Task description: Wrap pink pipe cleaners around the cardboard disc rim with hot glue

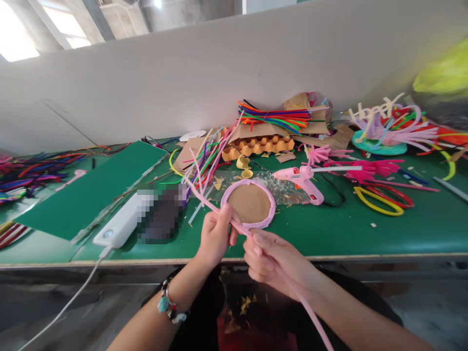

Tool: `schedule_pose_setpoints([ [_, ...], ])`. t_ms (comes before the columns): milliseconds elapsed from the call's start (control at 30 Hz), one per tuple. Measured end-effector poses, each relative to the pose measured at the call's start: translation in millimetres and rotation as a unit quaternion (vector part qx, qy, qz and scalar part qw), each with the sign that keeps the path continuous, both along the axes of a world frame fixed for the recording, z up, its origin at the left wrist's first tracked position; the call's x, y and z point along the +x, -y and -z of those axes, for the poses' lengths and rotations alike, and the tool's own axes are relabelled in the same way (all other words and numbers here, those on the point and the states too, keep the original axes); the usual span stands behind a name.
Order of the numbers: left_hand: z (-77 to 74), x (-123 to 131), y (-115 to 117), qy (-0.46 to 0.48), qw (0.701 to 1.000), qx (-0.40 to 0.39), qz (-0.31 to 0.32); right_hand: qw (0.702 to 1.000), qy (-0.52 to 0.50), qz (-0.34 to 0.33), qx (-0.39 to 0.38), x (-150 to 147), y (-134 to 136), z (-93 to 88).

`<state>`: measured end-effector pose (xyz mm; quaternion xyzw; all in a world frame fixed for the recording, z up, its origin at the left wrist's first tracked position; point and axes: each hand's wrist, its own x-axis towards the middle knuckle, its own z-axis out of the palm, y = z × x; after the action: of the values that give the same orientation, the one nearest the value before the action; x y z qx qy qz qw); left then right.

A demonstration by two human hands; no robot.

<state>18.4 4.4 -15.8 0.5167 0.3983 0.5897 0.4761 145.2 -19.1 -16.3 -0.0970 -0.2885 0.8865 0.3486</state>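
Note:
A pink pipe cleaner (305,300) runs through both my hands, from the upper left down past my right forearm. My left hand (215,234) pinches it between thumb and fingers. Just to the right, my right hand (272,258) is closed around the same strand. Right beyond my fingers is a round brown cardboard disc (250,202) edged with a pink rim (272,202). My left fingers meet its near-left edge; whether they grip the disc too I cannot tell. A pink hot glue gun (302,181) lies right of the disc, nozzle pointing left.
Loose pipe cleaners (210,168) lie behind my left hand, beside a white power strip (122,222) and a pixelated dark object (163,214). Farther back are an egg carton (259,146) and a colourful bundle (274,116). Yellow loops (378,202) and a "Happy" decoration (380,141) are right.

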Motion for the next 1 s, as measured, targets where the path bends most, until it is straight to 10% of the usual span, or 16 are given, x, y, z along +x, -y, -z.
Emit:
schedule_pose_setpoints([
  [400,-10.4,-32,-31,0.104,0.980,0.030,-0.169,0.955,0.234,-0.015,0.182,32,-11,-2.1],
  [733,-21.2,-32,-33,0.111,0.977,0.010,-0.183,0.683,0.616,0.053,0.389,131,1,-25.2],
  [933,-25.2,6,-7,-0.064,0.994,-0.010,0.089,0.463,0.695,0.163,0.525,161,5,-18.9],
  [1000,-26.4,17,1,-0.104,0.978,-0.001,0.179,0.439,0.669,0.205,0.564,145,9,-23.5],
])
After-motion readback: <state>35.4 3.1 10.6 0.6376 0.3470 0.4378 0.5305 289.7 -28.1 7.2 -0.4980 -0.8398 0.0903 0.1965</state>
